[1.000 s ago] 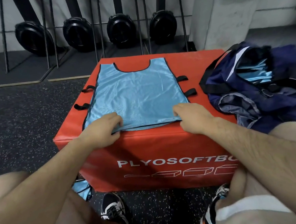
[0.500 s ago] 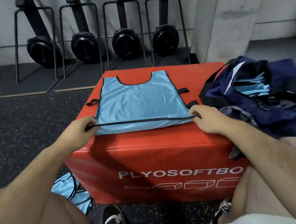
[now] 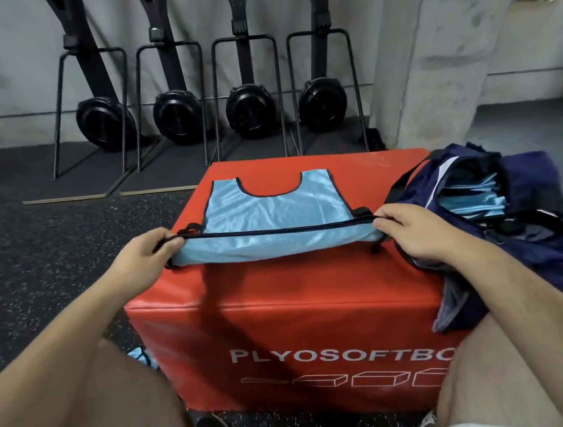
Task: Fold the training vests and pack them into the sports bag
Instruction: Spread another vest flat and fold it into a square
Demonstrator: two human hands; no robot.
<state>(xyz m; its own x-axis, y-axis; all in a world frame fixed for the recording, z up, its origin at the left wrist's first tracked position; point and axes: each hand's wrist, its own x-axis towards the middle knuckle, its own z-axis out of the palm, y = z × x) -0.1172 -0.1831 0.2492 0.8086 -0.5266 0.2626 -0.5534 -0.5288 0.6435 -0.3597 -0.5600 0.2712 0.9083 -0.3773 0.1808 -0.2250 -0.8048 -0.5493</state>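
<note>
On top of the red padded plyo box (image 3: 356, 178) that serves as my worktop lies a light blue mesh training vest with black trim (image 3: 272, 207). Its neck opening points away from me and its near hem (image 3: 275, 230) is raised off the surface. The left grip (image 3: 143, 257) pinches the hem's left corner between thumb and curled fingers, and the right grip (image 3: 413, 235) pinches the right corner the same way. The black edge runs taut between them, left to right.

What the next move turns on, as I judge it, is that the rest of the vest lies flat and straight ahead of both grips, its long axis running away from me. The hem would have to travel forward with both corners level, or the fold goes skew.

The open navy blue sports bag (image 3: 529, 189) sits at the worktop's right end, just beside the right grip and well apart from the left. Folded blue vests (image 3: 471, 200) are already inside it, so I expect packing to fall to the right side.
</note>
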